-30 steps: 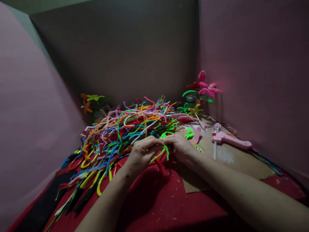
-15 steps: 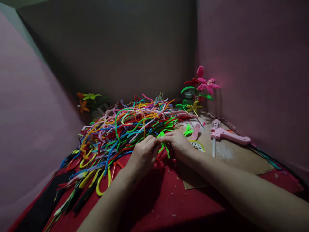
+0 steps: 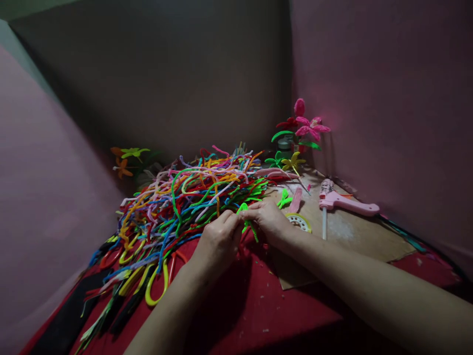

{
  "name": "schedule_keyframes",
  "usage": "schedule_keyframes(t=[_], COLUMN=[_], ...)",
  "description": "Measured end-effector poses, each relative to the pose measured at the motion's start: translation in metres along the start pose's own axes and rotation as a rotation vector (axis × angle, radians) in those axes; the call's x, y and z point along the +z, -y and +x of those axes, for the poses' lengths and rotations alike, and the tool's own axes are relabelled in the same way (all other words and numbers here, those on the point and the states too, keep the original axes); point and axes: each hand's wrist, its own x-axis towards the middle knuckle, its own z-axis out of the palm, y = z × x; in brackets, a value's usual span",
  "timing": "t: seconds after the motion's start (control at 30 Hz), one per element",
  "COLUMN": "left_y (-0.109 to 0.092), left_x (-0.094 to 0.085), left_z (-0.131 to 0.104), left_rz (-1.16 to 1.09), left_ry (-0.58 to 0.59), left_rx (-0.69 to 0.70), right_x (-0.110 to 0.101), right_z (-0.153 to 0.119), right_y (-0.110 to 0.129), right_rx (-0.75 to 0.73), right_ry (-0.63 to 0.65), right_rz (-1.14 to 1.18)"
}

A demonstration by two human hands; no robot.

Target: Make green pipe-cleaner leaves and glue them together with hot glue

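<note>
A bright green pipe cleaner (image 3: pixel 253 230), bent into a loop at the top with two ends hanging down, is pinched between both hands over the red cloth. My left hand (image 3: pixel 223 236) is closed on its left side, the fingertips partly hidden behind the knuckles. My right hand (image 3: pixel 270 219) grips it from the right with thumb and forefinger, touching the left fingers. Just behind the hands lies a big heap of coloured pipe cleaners (image 3: pixel 199 187). A bent green pipe cleaner piece (image 3: pixel 284 198) rests past the right hand.
A pink glue gun (image 3: pixel 349 202) stands on a cardboard sheet (image 3: pixel 377 241) at right, beside a yellow-rimmed tape roll (image 3: pixel 300 222). Pipe-cleaner flowers (image 3: pixel 313 128) stand at the back. Scissors with yellow handles (image 3: pixel 151 291) lie at left on the red cloth (image 3: pixel 281 315).
The whole view has shifted slightly, so things appear a little further left. Both hands keep their pinch on the green pipe cleaner, with only small finger movement.
</note>
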Motion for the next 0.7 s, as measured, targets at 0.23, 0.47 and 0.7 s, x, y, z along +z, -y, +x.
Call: schedule_keyframes(t=[0.23, 0.47, 0.7], left_y=[0.001, -0.008, -0.010], left_x=[0.005, 0.001, 0.003], left_z=[-0.003, -0.005, -0.007], left_rz=[0.108, 0.123, 0.181], left_ry=[0.101, 0.079, 0.100], left_rx=[-0.004, 0.078, 0.022], right_x=[0.000, 0.002, 0.005], right_z=[0.001, -0.003, -0.005], right_y=[-0.003, -0.001, 0.002], right_rx=[-0.012, -0.032, -0.002], right_ry=[-0.007, -0.019, -0.003], right_rz=[-0.060, -0.152, -0.142])
